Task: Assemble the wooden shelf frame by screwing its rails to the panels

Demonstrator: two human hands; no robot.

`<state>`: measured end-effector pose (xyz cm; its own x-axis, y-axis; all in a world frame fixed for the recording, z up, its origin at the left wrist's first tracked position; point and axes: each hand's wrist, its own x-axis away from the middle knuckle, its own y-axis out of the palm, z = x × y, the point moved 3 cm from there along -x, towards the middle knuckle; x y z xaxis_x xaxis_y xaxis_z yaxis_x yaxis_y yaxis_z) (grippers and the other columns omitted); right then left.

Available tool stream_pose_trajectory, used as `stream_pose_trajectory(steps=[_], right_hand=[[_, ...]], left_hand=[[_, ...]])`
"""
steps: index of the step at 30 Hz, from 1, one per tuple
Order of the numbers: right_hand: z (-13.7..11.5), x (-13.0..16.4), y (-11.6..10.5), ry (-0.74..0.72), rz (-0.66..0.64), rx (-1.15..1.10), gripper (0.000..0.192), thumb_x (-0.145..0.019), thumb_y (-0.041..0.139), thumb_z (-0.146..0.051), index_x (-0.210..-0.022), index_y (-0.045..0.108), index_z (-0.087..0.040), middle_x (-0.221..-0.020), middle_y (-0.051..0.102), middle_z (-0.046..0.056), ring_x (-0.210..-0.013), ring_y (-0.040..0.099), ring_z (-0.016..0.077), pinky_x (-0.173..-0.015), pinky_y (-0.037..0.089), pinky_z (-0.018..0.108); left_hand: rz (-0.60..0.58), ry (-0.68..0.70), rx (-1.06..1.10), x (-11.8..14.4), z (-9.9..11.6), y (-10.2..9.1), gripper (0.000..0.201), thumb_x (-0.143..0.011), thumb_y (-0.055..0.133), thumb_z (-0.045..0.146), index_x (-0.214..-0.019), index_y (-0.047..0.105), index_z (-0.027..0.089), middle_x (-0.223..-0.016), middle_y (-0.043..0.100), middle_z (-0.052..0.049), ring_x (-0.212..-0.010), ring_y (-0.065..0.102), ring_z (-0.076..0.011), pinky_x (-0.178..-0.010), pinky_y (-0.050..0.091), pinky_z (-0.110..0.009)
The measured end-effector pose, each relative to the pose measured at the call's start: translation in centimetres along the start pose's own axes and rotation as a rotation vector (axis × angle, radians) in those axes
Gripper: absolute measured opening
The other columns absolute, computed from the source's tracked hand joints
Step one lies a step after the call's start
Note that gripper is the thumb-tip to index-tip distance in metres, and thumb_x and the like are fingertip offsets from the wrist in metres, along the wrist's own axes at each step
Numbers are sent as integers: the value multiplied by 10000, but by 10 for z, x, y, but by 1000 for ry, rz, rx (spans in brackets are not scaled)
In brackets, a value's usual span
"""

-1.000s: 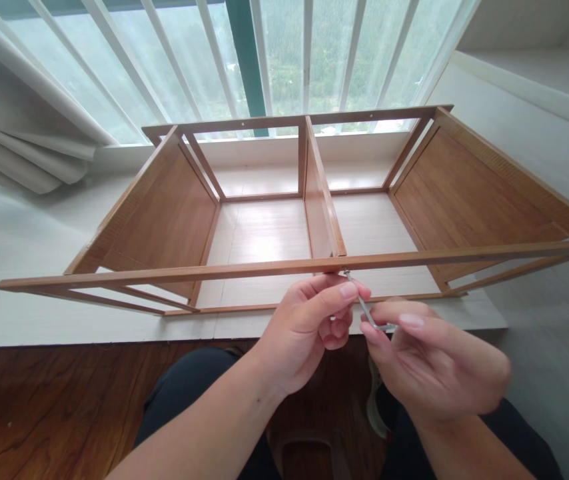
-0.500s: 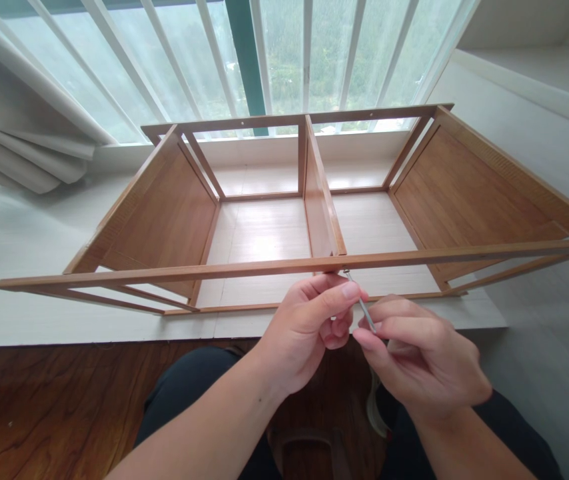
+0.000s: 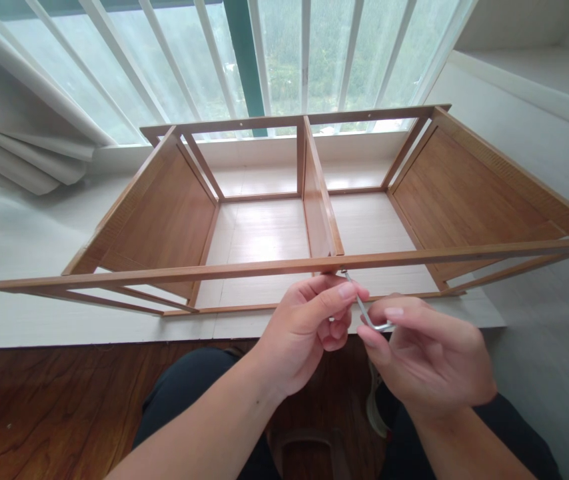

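Note:
A wooden frame (image 3: 204,272) with two side panels and a middle divider (image 3: 320,193) lies on the white ledge. At the middle of its front rail, a small metal bolt head (image 3: 344,271) shows, with the tip of a bent hex key (image 3: 363,309) against it. My left hand (image 3: 312,320) pinches the long arm of the hex key near that tip, just below the rail. My right hand (image 3: 427,347) is closed around the short bent end, thumb below and index finger above.
Behind the frame stands a barred window (image 3: 284,60). A grey curtain (image 3: 19,113) hangs at the left and a white wall (image 3: 514,140) rises at the right. Under the white ledge (image 3: 29,293) lies a dark wood floor (image 3: 54,407); a stool edge (image 3: 304,437) shows between my knees.
My right hand has turned the hex key, so its short bent end now points right and shows. My left hand stays nearly in place.

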<state>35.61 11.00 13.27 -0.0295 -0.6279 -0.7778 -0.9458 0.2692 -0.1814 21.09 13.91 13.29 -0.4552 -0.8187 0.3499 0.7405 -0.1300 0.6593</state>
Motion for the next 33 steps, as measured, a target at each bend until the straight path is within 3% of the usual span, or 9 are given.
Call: stream_pose_trajectory(steps=[10, 23, 28, 33], right_hand=[[-2, -2, 2, 8, 1, 44, 301, -793, 767, -5, -965, 663, -228, -787, 758, 9, -642, 723, 172, -556, 632, 292], [-5, -1, 1, -44, -22, 44, 382, -774, 781, 38, -1047, 664, -202, -853, 749, 16, -694, 701, 146, -620, 617, 291], [-6, -1, 6, -46, -40, 13, 282, -784, 795, -11, -962, 669, -190, -737, 715, -3, -630, 695, 165, -598, 614, 313], [-5, 1, 6, -34, -61, -9, 266, -787, 799, -45, -978, 679, -186, -747, 724, 10, -654, 711, 187, -623, 624, 340]], left_hand=[[-45, 20, 31, 0, 1, 3, 197, -871, 786, 342, -813, 767, 155, -575, 425, 46, -517, 368, -47, -462, 219, -170], [-42, 36, 50, 0, -1, 2, 209, -874, 783, 352, -809, 757, 155, -586, 419, 43, -519, 339, -49, -456, 210, -172], [-43, 32, 48, -1, -2, 1, 222, -869, 789, 367, -801, 750, 159, -580, 428, 41, -516, 334, -52, -458, 221, -176], [-49, 14, 45, 0, -4, 2, 215, -866, 795, 359, -792, 752, 161, -571, 442, 42, -504, 348, -48, -459, 229, -175]])
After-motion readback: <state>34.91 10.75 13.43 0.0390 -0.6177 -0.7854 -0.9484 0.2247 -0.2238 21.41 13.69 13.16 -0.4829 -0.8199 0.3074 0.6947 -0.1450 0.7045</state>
